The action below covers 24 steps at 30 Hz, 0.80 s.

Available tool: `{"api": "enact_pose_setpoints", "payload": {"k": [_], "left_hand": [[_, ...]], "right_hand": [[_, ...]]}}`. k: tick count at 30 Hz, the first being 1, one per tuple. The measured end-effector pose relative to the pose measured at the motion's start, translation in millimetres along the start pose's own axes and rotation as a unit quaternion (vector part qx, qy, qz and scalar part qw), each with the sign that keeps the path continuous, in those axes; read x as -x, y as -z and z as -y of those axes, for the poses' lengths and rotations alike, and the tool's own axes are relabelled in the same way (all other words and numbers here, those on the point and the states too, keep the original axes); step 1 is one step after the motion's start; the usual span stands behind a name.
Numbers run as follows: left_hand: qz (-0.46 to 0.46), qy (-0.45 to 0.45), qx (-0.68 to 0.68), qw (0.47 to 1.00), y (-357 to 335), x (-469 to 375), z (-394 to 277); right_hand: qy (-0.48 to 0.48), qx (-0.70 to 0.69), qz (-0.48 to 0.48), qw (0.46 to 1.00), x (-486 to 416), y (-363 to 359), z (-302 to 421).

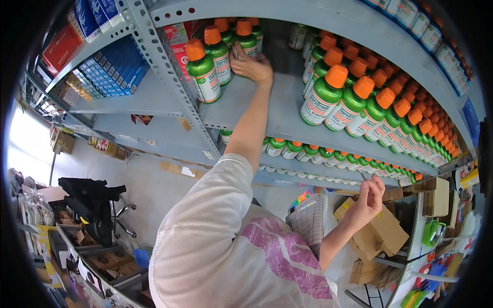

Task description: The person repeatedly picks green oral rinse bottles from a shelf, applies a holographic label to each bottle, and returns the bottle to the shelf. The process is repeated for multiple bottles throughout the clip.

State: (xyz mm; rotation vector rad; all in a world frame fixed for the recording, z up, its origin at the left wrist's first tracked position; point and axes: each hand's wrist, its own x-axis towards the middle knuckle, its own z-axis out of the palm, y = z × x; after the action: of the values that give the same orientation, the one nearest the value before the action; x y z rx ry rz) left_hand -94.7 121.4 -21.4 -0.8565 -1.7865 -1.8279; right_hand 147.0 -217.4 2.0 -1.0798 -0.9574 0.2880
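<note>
My left hand (252,67) reaches onto the grey metal shelf (285,111) and has its fingers around a green mouthwash bottle (245,39) with an orange cap. Two more such bottles stand left of it, a front bottle (203,75) and one just behind, and others show at the back. To the right, across a bare stretch of shelf, rows of the same mouthwash bottles (323,102) stand upright. Lower down, in front of the shelf edge, my right hand (370,198) pinches a thin grey object (363,176), too small to identify.
A perforated upright post (165,69) divides the shelving. Stacked blue boxes (115,73) lie left of it. More bottles (308,153) line the shelf below. Grid-patterned grey cloth (308,217) hangs by my right forearm. Flattened cardboard (375,231) and an office chair (94,208) are behind.
</note>
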Motion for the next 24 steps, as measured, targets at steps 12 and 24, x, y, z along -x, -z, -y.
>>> {"api": "enact_pose_setpoints", "payload": {"k": [12, 24], "left_hand": [[0.328, 0.448, 0.549, 0.625, 122, 1, -11], [0.632, 0.489, 0.435, 0.415, 300, 32, -26]], "right_hand": [[-0.053, -0.091, 0.046, 0.993, 14, 32, 8], [-0.304, -0.308, 0.249, 0.866, 46, -41, 6]]}}
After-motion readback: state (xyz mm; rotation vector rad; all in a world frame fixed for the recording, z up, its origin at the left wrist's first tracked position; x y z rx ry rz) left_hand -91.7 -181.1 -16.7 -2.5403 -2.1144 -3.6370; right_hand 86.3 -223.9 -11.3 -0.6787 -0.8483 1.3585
